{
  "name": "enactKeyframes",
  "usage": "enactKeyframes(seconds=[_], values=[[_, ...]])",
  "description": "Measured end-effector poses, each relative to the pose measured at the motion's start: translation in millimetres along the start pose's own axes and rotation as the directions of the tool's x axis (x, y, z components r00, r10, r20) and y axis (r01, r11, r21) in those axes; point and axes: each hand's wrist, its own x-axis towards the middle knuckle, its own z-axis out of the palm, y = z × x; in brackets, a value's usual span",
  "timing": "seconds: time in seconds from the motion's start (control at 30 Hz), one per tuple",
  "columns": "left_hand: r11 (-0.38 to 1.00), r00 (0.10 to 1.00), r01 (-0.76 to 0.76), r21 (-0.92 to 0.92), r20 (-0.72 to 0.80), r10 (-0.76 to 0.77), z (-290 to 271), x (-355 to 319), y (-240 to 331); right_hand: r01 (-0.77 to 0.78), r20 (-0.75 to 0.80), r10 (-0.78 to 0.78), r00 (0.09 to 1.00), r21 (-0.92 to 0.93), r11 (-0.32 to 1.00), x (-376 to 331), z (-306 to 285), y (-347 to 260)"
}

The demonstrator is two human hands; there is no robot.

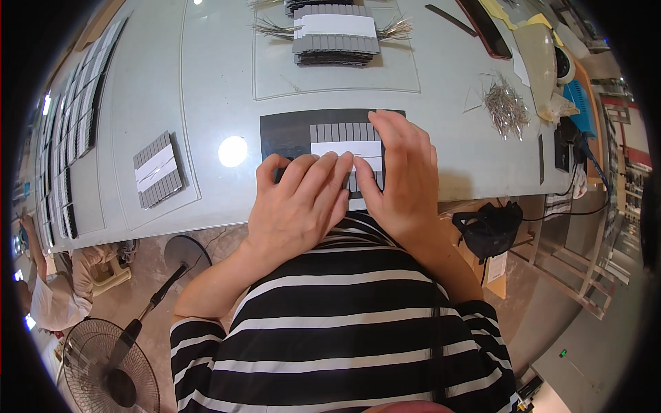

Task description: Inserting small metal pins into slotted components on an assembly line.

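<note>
A panel of grey slats (344, 131) lies on a dark mat (284, 127) in front of me, a white paper band (330, 146) across its middle. My left hand (296, 196) rests over the panel's lower left part, fingers bent and close together, their tips on the band. Whatever sits beneath those fingertips is hidden. My right hand (405, 165) is at the panel's right edge, index finger stretched upward and thumb apart from it, the thumb tip on the band near the left fingertips. A thin line, perhaps a wire, shows on the band beside the thumb.
Another banded slat panel (157, 171) lies to the left, beyond it rows of dark panels (82, 103). A stack of banded panels (336, 38) with wire bundles stands at the far middle. Loose thin wires (507, 107) are heaped at right. A fan (113, 372) stands below left.
</note>
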Motion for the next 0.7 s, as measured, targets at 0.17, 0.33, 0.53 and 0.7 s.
enactKeyframes(seconds=[0.17,0.33,0.53,0.7], values=[[1.000,0.999,0.028,0.001,0.029,-0.028,-2.8,-1.0,-0.2,-0.016,-0.115,0.034,0.993,0.150,0.988,7.7,6.2,8.3],[0.999,1.000,0.025,-0.033,0.008,-0.025,-2.5,-0.5,-0.9,-0.100,-0.071,0.103,0.992,0.051,0.994,12.3,4.5,4.5],[0.995,0.977,-0.060,-0.080,-0.211,0.041,-2.1,-16.7,-1.8,-0.308,-0.036,0.392,0.919,0.556,0.772,-9.9,-18.5,24.3],[0.992,0.978,-0.123,-0.001,-0.168,0.121,1.8,-11.9,6.2,-0.245,-0.080,0.341,0.937,0.547,0.801,-28.2,-18.1,34.5]])
